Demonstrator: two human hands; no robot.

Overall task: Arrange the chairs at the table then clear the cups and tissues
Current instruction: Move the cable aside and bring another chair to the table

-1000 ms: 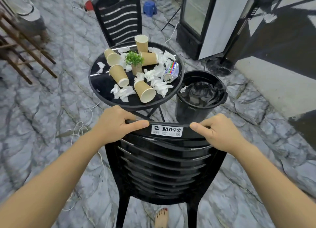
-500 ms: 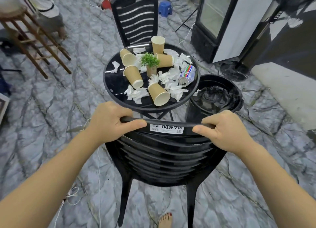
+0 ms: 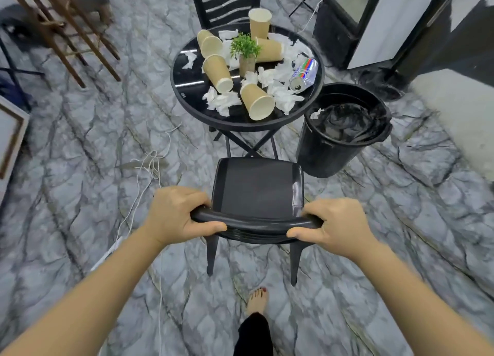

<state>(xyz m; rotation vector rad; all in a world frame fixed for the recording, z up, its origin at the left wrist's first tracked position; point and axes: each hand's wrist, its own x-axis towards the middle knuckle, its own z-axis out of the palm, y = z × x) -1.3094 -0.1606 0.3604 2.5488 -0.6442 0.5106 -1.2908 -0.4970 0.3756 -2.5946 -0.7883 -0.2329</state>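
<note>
A black plastic chair (image 3: 256,187) stands upright on the floor just short of the round black table (image 3: 192,93). My left hand (image 3: 176,211) grips the left end of its top rail and my right hand (image 3: 334,224) grips the right end. On the table lie several tan paper cups (image 3: 256,101), one standing upright (image 3: 259,21), among crumpled white tissues (image 3: 222,101), a drink can (image 3: 304,73) and a small potted plant (image 3: 245,53). A second black chair (image 3: 227,2) stands at the table's far side.
A black bin (image 3: 334,147) with a dark liner stands right of the table, close to the near chair's front corner. White cable (image 3: 149,166) trails on the marble floor at left. Wooden stool legs (image 3: 72,35) at far left; a glass-door cabinet (image 3: 355,16) at back right.
The chair has gone from tipped back toward me to upright, so its seat now shows. It sits nearer the table, and both hands have kept their grip on the top rail.
</note>
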